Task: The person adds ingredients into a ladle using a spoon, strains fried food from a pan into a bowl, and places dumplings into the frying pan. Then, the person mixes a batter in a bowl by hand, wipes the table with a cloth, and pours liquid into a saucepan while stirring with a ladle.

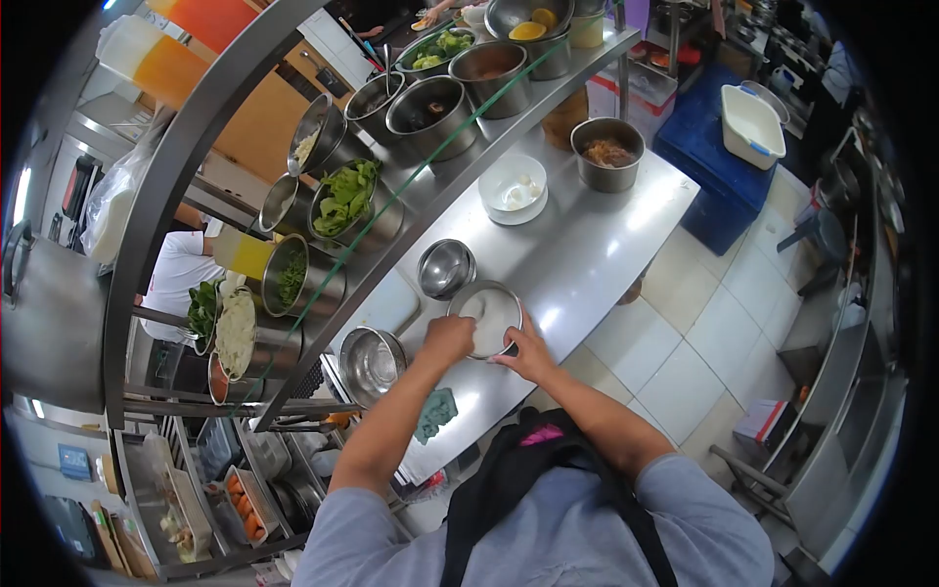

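A steel bowl (509,291) with a white, powdery or creamy content (496,318) stands on the steel counter in front of me. My right hand (528,354) grips its near right rim, thumb and fingers along the wall. Over the left part of the rim, my left hand (450,338) is closed in a fist; what it holds, if anything, is hidden. Just beyond are nested small steel bowls (447,268). An empty-looking steel bowl (373,366) sits left of my left hand, and a crumpled green cloth (436,415) lies beneath my left forearm.
A white bowl (514,191) with white pieces and a steel pot (608,155) of brownish food stand farther along the steel counter (597,240). An overhead shelf (421,191) carries several steel containers, including leafy greens (347,196). A blue chest (712,181) stands beyond the counter.
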